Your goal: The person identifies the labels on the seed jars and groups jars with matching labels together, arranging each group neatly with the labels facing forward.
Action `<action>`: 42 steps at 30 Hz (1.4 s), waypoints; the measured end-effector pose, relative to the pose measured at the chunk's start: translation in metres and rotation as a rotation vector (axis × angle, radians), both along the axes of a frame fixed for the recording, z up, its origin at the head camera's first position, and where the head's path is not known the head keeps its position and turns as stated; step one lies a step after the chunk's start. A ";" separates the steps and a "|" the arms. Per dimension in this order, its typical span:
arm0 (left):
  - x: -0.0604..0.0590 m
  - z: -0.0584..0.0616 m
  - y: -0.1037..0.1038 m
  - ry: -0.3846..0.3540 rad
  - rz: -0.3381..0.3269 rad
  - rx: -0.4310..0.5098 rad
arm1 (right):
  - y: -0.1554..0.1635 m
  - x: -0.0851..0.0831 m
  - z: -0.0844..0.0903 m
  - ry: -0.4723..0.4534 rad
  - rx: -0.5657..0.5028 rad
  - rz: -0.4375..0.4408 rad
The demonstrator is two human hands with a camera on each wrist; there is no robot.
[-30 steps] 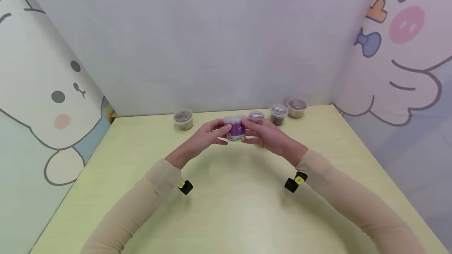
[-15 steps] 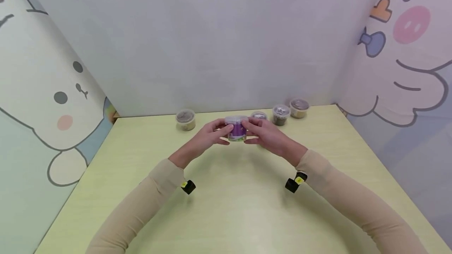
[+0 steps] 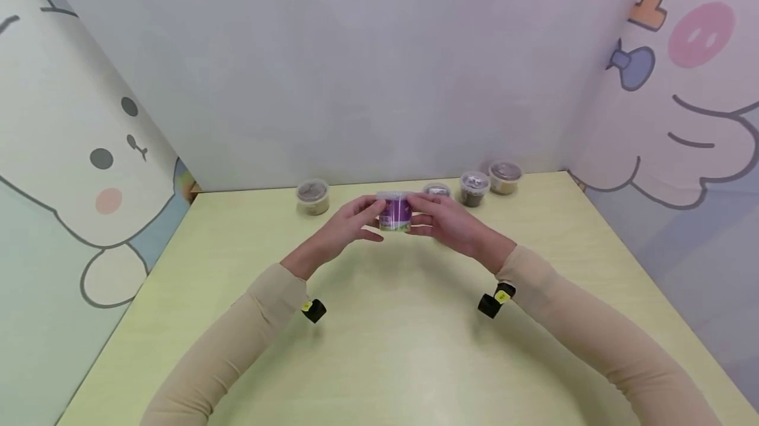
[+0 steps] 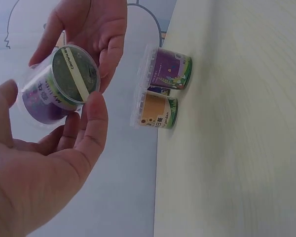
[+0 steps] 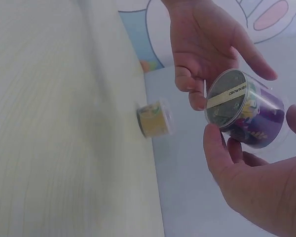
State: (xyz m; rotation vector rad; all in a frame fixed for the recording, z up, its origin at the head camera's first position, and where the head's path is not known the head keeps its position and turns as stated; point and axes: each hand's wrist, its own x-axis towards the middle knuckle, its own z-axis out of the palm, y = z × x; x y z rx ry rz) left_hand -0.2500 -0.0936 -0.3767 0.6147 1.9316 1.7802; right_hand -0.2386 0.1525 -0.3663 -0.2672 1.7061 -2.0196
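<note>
Since a second ago our hands have lifted the purple-labelled tub [image 3: 394,213] very slightly and carried it a touch further from us; otherwise the pose is nearly unchanged. We hold it in the air above the far middle of the yellow-green table [image 3: 385,347], between both hands. Our left hand [image 3: 350,225] curls its thumb and fingers round the tub's left side, and our right hand [image 3: 446,222] pinches the right side between thumb and fingertips; both hands are partly closed around it, neither wrapping it fully.

As far as we can judge, the work is at an early stage: the clear lid [image 3: 394,197] looks still seated on the tub, and the paper strip [image 4: 78,83] across its base appears unbroken. Nothing shows as opened or poured.

From the head view the tub stands roughly upright, lid upward, so its short cylinder axis runs near vertical; both wrist views look up at its round underside.

Four more lidded tubs stand along the back edge: one alone at the left [image 3: 312,196], three to the right [image 3: 474,188], all well apart from our hands.
</note>
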 end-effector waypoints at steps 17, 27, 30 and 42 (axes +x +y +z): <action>0.001 -0.009 0.001 -0.045 0.057 -0.024 | -0.002 0.000 -0.002 -0.049 -0.012 0.015; 0.001 -0.010 0.000 -0.074 0.081 -0.032 | -0.002 -0.002 -0.003 -0.110 -0.079 -0.001; 0.001 -0.011 -0.001 -0.079 0.085 -0.035 | -0.004 -0.002 -0.003 -0.095 -0.070 0.000; 0.000 -0.013 -0.005 -0.073 0.077 -0.045 | -0.005 -0.005 -0.004 -0.074 -0.043 0.015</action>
